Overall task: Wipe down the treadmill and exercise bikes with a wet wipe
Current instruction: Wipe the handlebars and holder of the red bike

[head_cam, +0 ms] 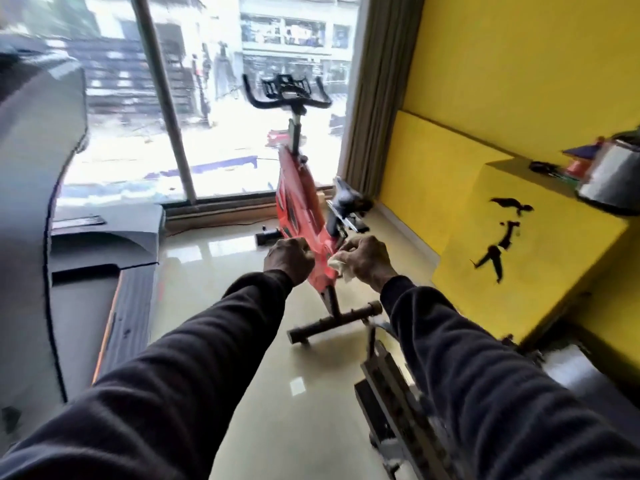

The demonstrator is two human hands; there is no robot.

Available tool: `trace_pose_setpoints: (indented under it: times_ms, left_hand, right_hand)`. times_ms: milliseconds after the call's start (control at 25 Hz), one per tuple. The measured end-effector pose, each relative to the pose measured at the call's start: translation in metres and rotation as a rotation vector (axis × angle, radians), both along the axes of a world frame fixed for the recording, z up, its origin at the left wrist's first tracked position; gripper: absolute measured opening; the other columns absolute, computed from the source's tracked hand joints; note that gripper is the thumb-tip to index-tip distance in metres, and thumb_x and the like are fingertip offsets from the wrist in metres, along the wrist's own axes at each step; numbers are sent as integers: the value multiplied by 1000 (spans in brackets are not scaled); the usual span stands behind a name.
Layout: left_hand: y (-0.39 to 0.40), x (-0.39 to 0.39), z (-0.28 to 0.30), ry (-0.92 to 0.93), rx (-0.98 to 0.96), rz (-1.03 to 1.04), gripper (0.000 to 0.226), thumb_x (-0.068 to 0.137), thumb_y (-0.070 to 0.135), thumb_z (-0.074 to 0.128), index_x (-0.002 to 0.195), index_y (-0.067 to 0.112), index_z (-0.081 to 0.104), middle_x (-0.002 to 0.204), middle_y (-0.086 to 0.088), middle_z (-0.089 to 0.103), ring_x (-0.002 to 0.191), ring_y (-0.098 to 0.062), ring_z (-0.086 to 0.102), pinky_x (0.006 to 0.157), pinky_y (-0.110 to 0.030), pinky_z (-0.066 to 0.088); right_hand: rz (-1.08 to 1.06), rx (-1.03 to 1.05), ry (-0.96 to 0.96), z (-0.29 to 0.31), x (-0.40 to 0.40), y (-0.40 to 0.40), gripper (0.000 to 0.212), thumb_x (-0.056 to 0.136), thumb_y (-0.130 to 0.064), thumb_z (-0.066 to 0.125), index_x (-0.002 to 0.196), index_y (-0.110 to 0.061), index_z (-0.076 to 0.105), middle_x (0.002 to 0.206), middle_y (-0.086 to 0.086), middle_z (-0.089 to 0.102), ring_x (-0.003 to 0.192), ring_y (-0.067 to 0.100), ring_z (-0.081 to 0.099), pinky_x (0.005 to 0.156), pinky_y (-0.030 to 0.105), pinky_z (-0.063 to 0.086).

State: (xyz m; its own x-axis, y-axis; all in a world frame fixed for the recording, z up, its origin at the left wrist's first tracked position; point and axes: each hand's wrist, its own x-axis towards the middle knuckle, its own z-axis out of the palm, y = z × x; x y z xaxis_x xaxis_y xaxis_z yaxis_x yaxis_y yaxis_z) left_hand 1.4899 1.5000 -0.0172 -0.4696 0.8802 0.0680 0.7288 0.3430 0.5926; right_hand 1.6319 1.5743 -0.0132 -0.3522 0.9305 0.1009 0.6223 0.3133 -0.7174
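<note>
A red exercise bike (297,199) with black handlebars (286,93) stands in front of the window. My right hand (367,259) is shut on a crumpled white wet wipe (338,266) beside the bike's lower red frame. My left hand (289,259) is fisted close to the frame's left side; whether it touches the frame is unclear. The grey and black treadmill (86,271) fills the left side, apart from both hands.
A yellow ledge (526,237) along the right wall carries a metal pot (613,178) and small items. Another dark metal machine frame (391,393) sits low under my right arm. The bike's black base bar (332,323) rests on a glossy tile floor (214,306).
</note>
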Motion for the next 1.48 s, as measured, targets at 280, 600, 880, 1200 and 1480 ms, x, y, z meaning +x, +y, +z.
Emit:
trace_pose_setpoints:
  times_ms: [280, 600, 880, 1200, 1480]
  left_hand:
    - [131, -127, 20, 19, 13, 274, 25, 92, 29, 52, 107, 20, 69, 114, -13, 69, 107, -33, 61, 88, -31, 46]
    - [299, -338, 33, 16, 71, 287, 23, 93, 26, 50, 106, 18, 68, 110, -14, 70, 105, -30, 63, 86, -29, 46]
    - [440, -484, 61, 27, 89, 238, 20, 92, 25, 54, 106, 19, 67, 107, -8, 70, 101, -26, 63, 89, -30, 50]
    - [629, -618, 78, 137, 93, 261, 20, 93, 25, 54, 106, 18, 68, 108, -8, 71, 104, -28, 63, 87, -29, 46]
    - [765, -711, 81, 113, 118, 232, 19, 92, 26, 54, 104, 19, 67, 107, -9, 71, 103, -31, 62, 90, -35, 50]
  right_hand:
    - [249, 58, 19, 18, -145, 167, 16, 84, -22, 71, 97, -13, 73, 94, 4, 74, 85, 14, 67, 70, 13, 49]
    - [289, 126, -1, 33, -368, 328, 19, 91, -17, 62, 108, -13, 68, 107, 7, 71, 94, 19, 66, 86, 31, 56]
    - [217, 154, 70, 68, -505, 468, 16, 91, -16, 63, 103, -9, 71, 105, 11, 72, 89, 15, 64, 81, 22, 55]
    - [161, 149, 145, 63, -653, 674, 20, 93, -12, 55, 106, -18, 69, 108, 5, 71, 101, 23, 65, 85, 25, 50]
    - [136, 208, 152, 83, -754, 804, 28, 87, -4, 58, 113, -7, 67, 104, 13, 71, 99, 26, 65, 84, 28, 51]
